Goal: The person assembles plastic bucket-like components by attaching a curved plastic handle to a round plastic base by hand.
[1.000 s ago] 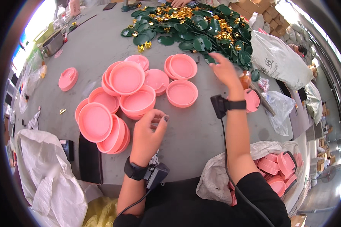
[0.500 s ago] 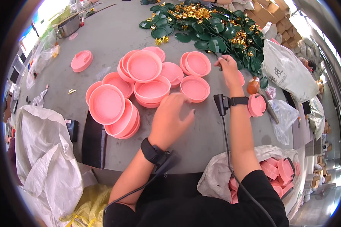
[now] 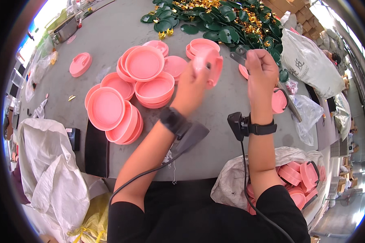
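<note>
Raised over the table, my left hand (image 3: 189, 91) grips a round pink plastic lid (image 3: 215, 69) turned on its edge, its underside partly toward me. To its right, my right hand (image 3: 262, 71) pinches a small dark grey strap-like piece (image 3: 237, 57) between thumb and fingers; its exact kind does not show. A cluster of shallow pink lids (image 3: 145, 63), some stacked and mostly hollow side up, lies left of my left hand. Another pink lid (image 3: 205, 46) rests just beyond the held one. Beside my right wrist is a pink lid with a dark handle (image 3: 278, 100).
Dark green oval pieces (image 3: 228, 35) and gold bows are heaped at the far right. An open white sack (image 3: 225, 184) of pink lids with dark handles stands at the near right. A single pink lid (image 3: 80, 65), a metal pot (image 3: 65, 30) and white sacking (image 3: 48, 158) are to the left.
My left hand has picked up a pink lid from the right side of the cluster and tilted it upright. My right hand has drawn nearer from the green heap with the dark piece.
</note>
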